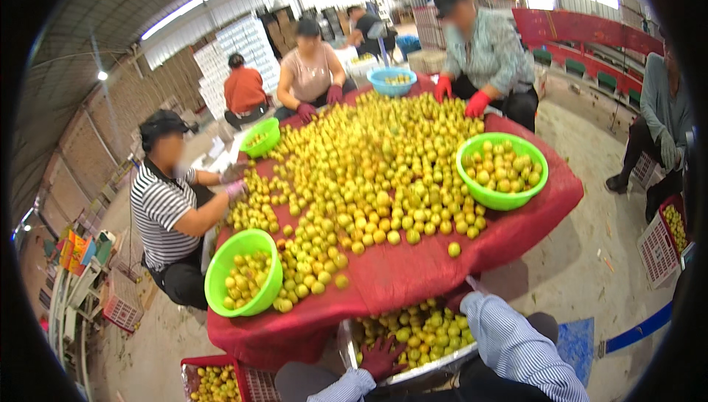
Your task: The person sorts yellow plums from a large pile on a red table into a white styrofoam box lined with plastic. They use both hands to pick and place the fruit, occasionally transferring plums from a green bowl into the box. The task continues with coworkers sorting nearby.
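Note:
My left hand (381, 359), in a dark red glove, lies with fingers spread on the small round yellow-green fruit (423, 341) inside a box (434, 367) at my lap. A shiny clear liner (347, 341) shows along the box's rim. My right hand (458, 296), gloved in the same colour, is at the box's far right corner, close under the table's edge. Its fingers are mostly hidden, so I cannot tell what it grips. Above the box stands a table under a red cloth (398, 275), heaped with the same kind of fruit (359, 164).
Green plastic baskets (245, 312) (500, 201) (260, 148) and a blue basin (391, 90) hold fruit on the table. Several people sit around it, sorting hands low. Red-lined crates (260, 382) (658, 252) of fruit stand on the floor left and right.

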The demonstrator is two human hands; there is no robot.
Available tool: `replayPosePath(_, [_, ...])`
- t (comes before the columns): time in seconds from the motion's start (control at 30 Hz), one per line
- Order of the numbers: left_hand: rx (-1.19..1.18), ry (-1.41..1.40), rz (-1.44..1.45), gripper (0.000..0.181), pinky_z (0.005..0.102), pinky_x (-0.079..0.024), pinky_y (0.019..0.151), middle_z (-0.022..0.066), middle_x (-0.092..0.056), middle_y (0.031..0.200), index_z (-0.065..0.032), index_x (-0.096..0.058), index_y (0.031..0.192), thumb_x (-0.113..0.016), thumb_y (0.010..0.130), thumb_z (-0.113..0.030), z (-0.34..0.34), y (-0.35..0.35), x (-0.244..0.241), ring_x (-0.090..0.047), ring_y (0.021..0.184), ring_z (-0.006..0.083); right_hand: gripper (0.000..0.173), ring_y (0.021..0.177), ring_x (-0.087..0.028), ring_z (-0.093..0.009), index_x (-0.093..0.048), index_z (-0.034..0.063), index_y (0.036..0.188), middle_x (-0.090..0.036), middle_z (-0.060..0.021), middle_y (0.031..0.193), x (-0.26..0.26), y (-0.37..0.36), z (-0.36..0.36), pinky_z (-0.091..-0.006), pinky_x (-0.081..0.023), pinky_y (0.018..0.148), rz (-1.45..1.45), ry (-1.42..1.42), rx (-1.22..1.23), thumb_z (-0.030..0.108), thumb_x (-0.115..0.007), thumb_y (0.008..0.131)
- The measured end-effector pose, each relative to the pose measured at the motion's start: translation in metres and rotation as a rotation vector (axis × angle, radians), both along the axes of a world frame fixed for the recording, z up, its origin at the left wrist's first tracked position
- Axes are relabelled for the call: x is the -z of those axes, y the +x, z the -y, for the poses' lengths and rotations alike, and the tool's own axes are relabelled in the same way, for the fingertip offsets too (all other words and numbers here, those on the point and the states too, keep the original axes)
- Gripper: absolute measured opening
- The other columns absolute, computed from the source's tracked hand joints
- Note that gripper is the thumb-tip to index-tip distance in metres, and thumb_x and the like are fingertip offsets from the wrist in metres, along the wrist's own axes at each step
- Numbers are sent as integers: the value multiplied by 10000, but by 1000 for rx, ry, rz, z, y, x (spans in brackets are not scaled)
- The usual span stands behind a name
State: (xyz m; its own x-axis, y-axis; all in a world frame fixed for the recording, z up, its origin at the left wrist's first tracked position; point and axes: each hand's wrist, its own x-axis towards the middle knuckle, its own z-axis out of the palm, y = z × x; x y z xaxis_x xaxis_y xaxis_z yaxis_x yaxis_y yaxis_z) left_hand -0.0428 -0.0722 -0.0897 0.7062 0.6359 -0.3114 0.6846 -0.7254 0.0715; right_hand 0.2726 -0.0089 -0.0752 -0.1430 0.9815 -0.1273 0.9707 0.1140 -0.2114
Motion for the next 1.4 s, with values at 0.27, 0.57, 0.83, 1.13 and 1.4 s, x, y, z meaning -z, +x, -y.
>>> replayPosePath(0.27, [95, -213, -168, 632, 662, -180, 956, 98, -262, 1448, -282, -278, 1378, -433, 833, -561, -6, 6, -20, -223, 1302, 412, 512, 1035, -517, -361, -537, 125, 1149, -556, -168, 1128, 26, 3, 60, -517, -400, 861, 66, -86, -274, 496, -493, 799])
replayPosePath(0.57, [-371, -15, 855, 415, 423, -391, 911, 220, -502, 1157, -3, -473, 1179, -564, 831, -211, -135, 39, -131, -486, 1053, 387, 398, 1089, -499, -332, -485, 29, 1196, -523, -213, 1161, -114, 25, -36, -378, -407, 924, -711, 471, 35, 139, -574, 824])
replayPosePath(0.83, [-771, 413, 465, 716, 495, -245, 991, 187, -413, 1253, -70, -376, 1268, -553, 749, -529, -250, 68, -88, -379, 1143, 379, 703, 1219, -382, -357, -347, 248, 1349, -358, -110, 1367, -131, 54, -136, -593, -252, 957, -136, 175, 823, 593, -490, 755])
replayPosePath(1.13, [-676, 279, 334, 739, 657, -212, 940, 178, -344, 1337, -264, -366, 1335, -431, 742, -699, -256, 147, -132, -246, 1231, 477, 465, 1202, -375, -326, -638, 267, 1070, -389, -101, 1331, -111, 16, -167, -544, -257, 988, -179, 274, 559, 536, -575, 695])
replayPosePath(1.4, [-289, 371, 538, 624, 472, -329, 952, 192, -442, 1219, -127, -457, 1248, -566, 776, -521, -202, 108, -119, -397, 1113, 417, 411, 1103, -429, -384, -597, 194, 1049, -459, -102, 1242, -107, -23, -144, -477, -435, 861, -231, 480, -184, 391, -664, 695])
